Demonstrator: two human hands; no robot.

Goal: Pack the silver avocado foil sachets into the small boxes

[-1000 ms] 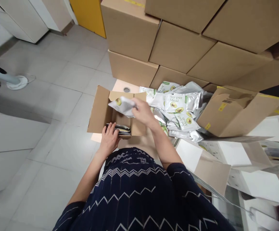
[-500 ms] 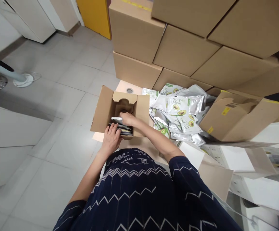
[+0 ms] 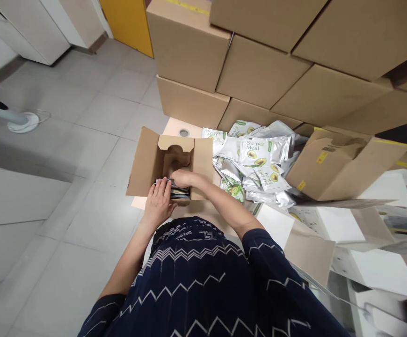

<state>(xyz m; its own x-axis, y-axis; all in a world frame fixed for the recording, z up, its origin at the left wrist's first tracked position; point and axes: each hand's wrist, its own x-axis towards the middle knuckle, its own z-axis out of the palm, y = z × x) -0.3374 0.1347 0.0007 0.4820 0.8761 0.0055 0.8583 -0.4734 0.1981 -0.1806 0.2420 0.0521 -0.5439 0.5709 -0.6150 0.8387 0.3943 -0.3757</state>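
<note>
An open cardboard box (image 3: pixel 203 161) stands in front of me with its side flaps folded out. Inside, along the near wall, several flat packets (image 3: pixel 180 193) stand on edge in a row. My left hand (image 3: pixel 159 199) rests over the left end of that row and the box's near edge, fingers stretched and close together. Reaching into the box from the right, my right hand (image 3: pixel 183 178) is closed at the back of the row, on a packet that is mostly hidden; its fingertips are out of sight.
Right of the box lies a heap of silver and white packets (image 3: pixel 256 152) printed "Su per Meal". Closed cartons (image 3: pixel 263 70) are stacked behind. Another open carton (image 3: pixel 330 164) and several white boxes (image 3: pixel 275 227) are at the right. A pole on a round base (image 3: pixel 23 122) stands on the tiled floor.
My right hand has gone lower into the box, and the white packet it held up has sunk down with it. My left fingers have drawn together. The view has shifted slightly.
</note>
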